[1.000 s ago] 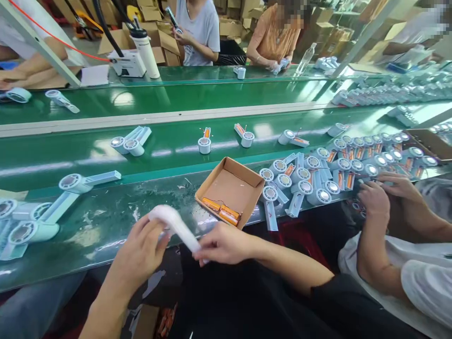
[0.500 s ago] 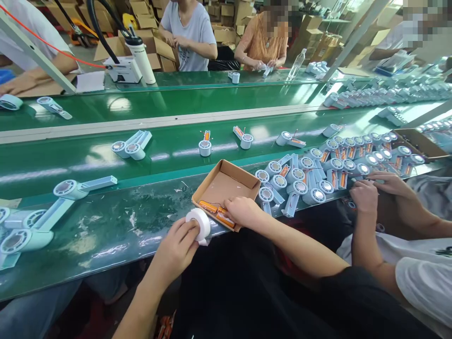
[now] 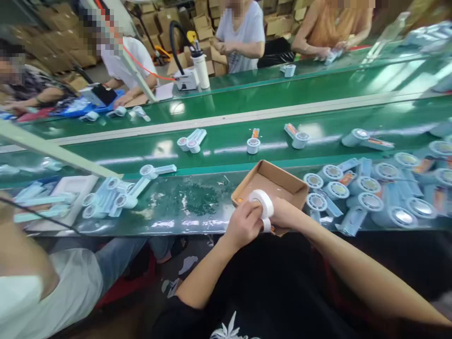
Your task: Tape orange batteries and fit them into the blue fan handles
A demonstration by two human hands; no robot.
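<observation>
My left hand (image 3: 244,222) is closed around a roll of white tape (image 3: 267,205), with a loose end hanging below it. The roll stands in front of the open cardboard box (image 3: 298,187), at the near edge of the bench. My right hand (image 3: 285,214) reaches over the box's near side, just behind the roll. Its fingers are hidden by the tape, so what they hold does not show. A bit of an orange battery (image 3: 239,200) shows in the box's left corner; my hands cover most of the contents.
Light-blue handheld fan bodies (image 3: 370,200) crowd the bench to the right, some with orange batteries in their handles. More fan bodies (image 3: 122,200) lie left. Others ride the green conveyor belt (image 3: 226,153). Co-workers sit across the belt, and one person's arm (image 3: 26,245) is at near left.
The view has swung left, bringing in more of the left bench. My left hand and the tape roll have come close in front of my right hand, which now has its fingers hidden.
</observation>
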